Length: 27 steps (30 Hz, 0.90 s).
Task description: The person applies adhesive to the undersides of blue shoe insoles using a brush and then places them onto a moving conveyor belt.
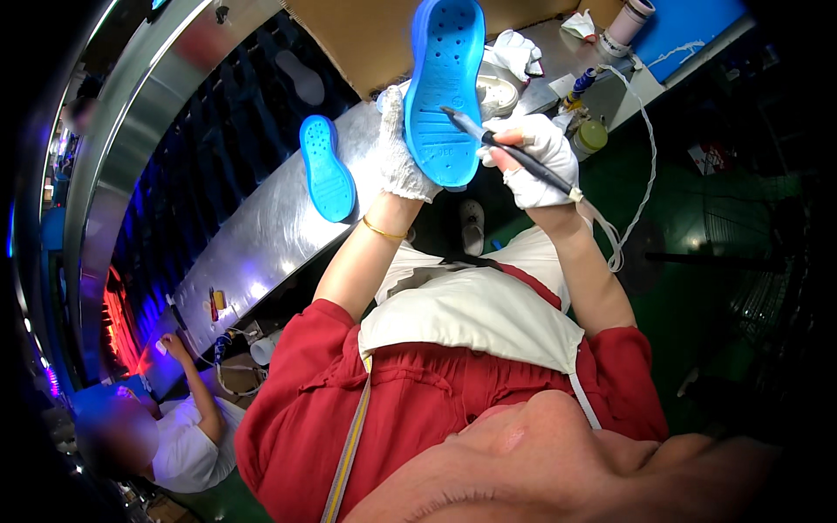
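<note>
My left hand [397, 157], in a white knit glove, is closed on the left edge of a large blue shoe sole [443, 61] and tilts it up above the bench edge. Holes dot the sole's far end, and grooves cross its near half. In my right hand [549, 152], gloved in white with bare fingertips, is a dark pen-shaped corded tool [539, 169]. Its tip lies over the grooved part of the sole; whether it touches cannot be made out. A second blue sole [327, 174] lies on the metal bench to the left.
Behind the held sole are a pale shoe [497, 94] and a white cloth [516, 54]. A white cable [650, 131] loops at right, near a yellow-green jar [591, 136] and a pink bottle [626, 26]. Along the metal bench [235, 240], a co-worker [187, 436] sits at lower left.
</note>
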Tool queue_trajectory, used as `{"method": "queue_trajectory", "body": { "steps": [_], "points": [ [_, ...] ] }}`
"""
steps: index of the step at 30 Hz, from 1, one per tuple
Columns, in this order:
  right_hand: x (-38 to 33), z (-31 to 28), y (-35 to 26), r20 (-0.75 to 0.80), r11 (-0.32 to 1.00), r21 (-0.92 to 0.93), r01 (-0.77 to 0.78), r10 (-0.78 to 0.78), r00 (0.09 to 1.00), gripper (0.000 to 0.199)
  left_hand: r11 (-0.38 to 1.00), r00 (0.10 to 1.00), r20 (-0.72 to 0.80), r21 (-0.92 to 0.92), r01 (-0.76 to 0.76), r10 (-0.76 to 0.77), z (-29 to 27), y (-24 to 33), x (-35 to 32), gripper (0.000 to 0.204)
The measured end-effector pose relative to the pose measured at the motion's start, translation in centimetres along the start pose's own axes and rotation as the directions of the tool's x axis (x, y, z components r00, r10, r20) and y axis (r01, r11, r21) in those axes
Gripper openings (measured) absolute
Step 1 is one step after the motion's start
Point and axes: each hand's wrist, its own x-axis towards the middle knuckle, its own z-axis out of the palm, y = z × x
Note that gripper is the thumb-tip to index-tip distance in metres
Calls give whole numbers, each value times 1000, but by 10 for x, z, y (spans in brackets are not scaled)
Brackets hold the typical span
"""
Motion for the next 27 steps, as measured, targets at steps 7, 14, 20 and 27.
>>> {"method": "queue_trajectory", "body": {
  "steps": [7,14,20,27],
  "points": [
    [11,-20,3,-65,993,40,-112,115,991,12,999,998,-58,33,-2,4,6,-4,-3,56],
    [-6,1,4,122,995,-97,-26,38,992,16,1000,999,-48,7,8,-7,-4,-6,4,60],
    [-9,-19,2,418,305,695,-651,565,711,10,991,991,-3,7,132,-132,-15,-4,2,70],
    [10,-33,23,-14,532,735,-420,632,775,12,863,930,258,-369,346,-263,-2,-14,-7,82]
  ]
}}
